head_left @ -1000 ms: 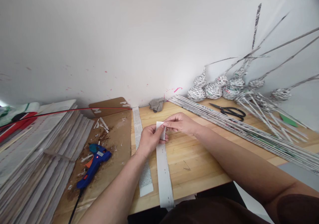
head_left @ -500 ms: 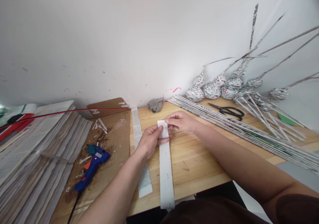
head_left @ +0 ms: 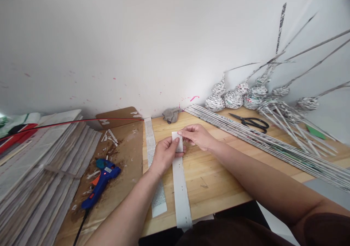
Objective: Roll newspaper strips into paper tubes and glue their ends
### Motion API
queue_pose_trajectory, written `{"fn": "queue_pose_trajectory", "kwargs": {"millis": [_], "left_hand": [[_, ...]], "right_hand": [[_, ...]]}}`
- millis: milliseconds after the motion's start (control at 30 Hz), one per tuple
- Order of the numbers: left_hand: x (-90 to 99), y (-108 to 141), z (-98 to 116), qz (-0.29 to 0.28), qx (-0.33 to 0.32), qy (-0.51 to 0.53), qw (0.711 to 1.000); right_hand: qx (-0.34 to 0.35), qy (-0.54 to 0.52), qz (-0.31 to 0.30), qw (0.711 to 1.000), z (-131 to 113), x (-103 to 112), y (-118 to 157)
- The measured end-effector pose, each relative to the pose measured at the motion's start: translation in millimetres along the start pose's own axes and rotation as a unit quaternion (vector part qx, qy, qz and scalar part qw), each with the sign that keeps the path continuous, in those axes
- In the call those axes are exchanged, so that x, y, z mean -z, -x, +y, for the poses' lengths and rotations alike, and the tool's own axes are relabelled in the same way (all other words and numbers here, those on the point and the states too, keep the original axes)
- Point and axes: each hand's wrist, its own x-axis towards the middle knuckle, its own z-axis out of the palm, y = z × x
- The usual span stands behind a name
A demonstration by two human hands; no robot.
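Observation:
A long white paper strip [head_left: 181,191] runs from both hands down to the near edge of the table. My left hand [head_left: 166,152] is closed on its upper part, thumb on top and fingers behind. My right hand [head_left: 197,136] pinches the strip's top right corner between thumb and fingertips. Beneath my left wrist, a printed paper strip [head_left: 159,202] lies flat on the wooden table [head_left: 210,184].
To the left, a blue glue gun [head_left: 101,184] lies on stained cardboard [head_left: 124,173], beside a tall stack of newspaper [head_left: 49,180]. A grey rag [head_left: 171,115], rolled paper sticks [head_left: 246,136], black scissors [head_left: 253,122] and several woven paper gourds [head_left: 233,98] sit toward the back and right.
The strip's upper end has shifted slightly left and looks narrower. My right hand has moved a little left along with it; my left hand keeps its grip.

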Motion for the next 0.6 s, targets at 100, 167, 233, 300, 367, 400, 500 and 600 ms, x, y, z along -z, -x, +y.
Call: {"fn": "queue_pose_trajectory", "kwargs": {"millis": [100,167,233,300,367,400,500,600], "left_hand": [[-1.3,1,1,-0.004,0.0,-0.013,1.0],[-1.7,3,2,-0.017,0.002,-0.017,1.0],[-1.4,3,3,-0.026,0.013,-0.007,1.0],[-0.4,3,6,-0.017,0.033,0.015,0.999],[0.9,3,8,0.001,0.05,0.035,0.998],[1.6,3,9,0.006,0.054,0.039,0.998],[2.8,2,10,-0.001,0.051,0.034,0.998],[2.5,2,10,-0.007,0.049,0.017,0.999]], "right_hand": [[0.015,0.007,0.019,1.0,3,-4,1],[0.028,0.015,0.038,0.999,4,-4,1],[0.025,0.02,0.041,0.999,4,-2,0],[0.006,0.023,0.02,1.0,1,4,-1],[-0.01,0.025,-0.016,1.0,-3,11,-2],[-0.015,0.023,-0.041,0.999,-6,14,-2],[-0.007,0.028,-0.111,0.993,-11,19,0],[0.01,0.052,-0.125,0.991,-12,18,2]]}}
